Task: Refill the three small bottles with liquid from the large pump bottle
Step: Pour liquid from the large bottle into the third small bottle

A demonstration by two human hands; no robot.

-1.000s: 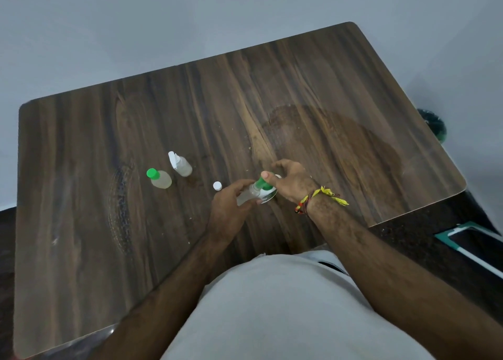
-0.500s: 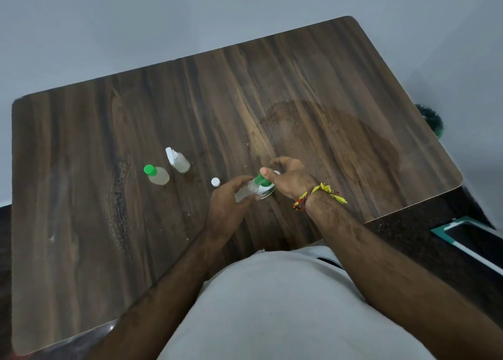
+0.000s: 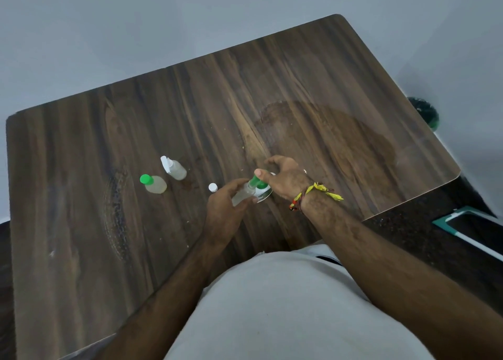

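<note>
You are looking down at a dark wooden bench (image 3: 326, 92), your forearms reaching in from below. Your left hand (image 3: 224, 209) has its fingers curled round a small clear bottle (image 3: 243, 195), holding it tilted with its open mouth up against the green spout of the pump bottle (image 3: 261, 189). That seems to be why it is held so close: so the liquid goes straight in and not onto the wood.

Your right hand (image 3: 283, 180) rests over the pump bottle, which stands near the bench's near edge, just in front of you. Its thumb lies on the green pump head, apparently to press it down; the other fingers arch loosely over the top and do not plainly close on anything.

A little white cap (image 3: 212, 187) lies just left of your left hand, most likely taken off the bottle you hold and kept near for closing it.

Further left stand two more small bottles, just beside each other and apart from the hands: one with a green cap (image 3: 153, 183), one with a white cap (image 3: 174, 168). Both are capped and both show pale liquid inside.
</note>
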